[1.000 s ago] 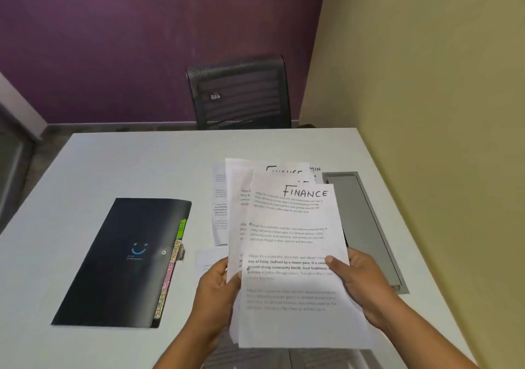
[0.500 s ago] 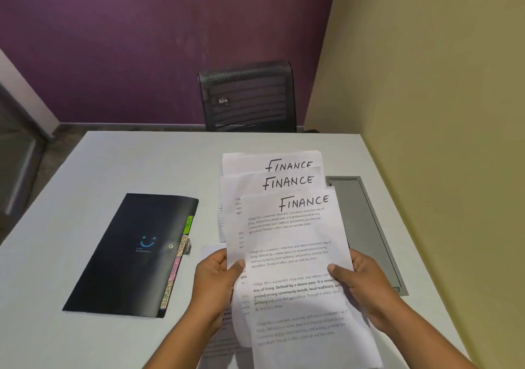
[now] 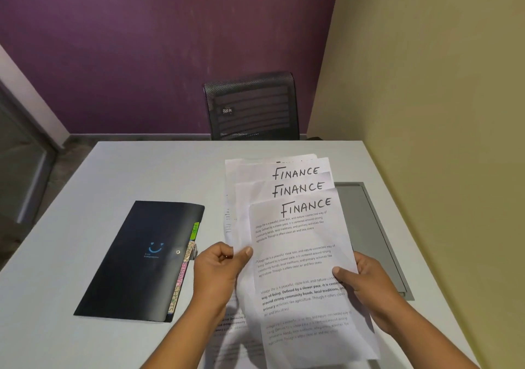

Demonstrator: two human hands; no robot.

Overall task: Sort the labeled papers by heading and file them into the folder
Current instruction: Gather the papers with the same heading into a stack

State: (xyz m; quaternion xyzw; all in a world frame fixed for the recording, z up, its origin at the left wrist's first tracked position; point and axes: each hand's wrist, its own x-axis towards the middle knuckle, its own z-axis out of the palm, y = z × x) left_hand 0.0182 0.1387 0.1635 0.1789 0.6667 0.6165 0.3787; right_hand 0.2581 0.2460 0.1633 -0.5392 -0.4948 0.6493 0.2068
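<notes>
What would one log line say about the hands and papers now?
left hand: grips Finance papers | right hand: grips same papers | folder: closed on table

I've got a white table sitting in a room corner, with a purple wall behind it and a pale yellow wall along its right edge. Black mesh-back chair at the far edge, small white tag on the backrest. Grey rectangular panel set flush in the table top near the right side. Grey frame at far left, possibly a glass partition; too dim to confirm.
</notes>
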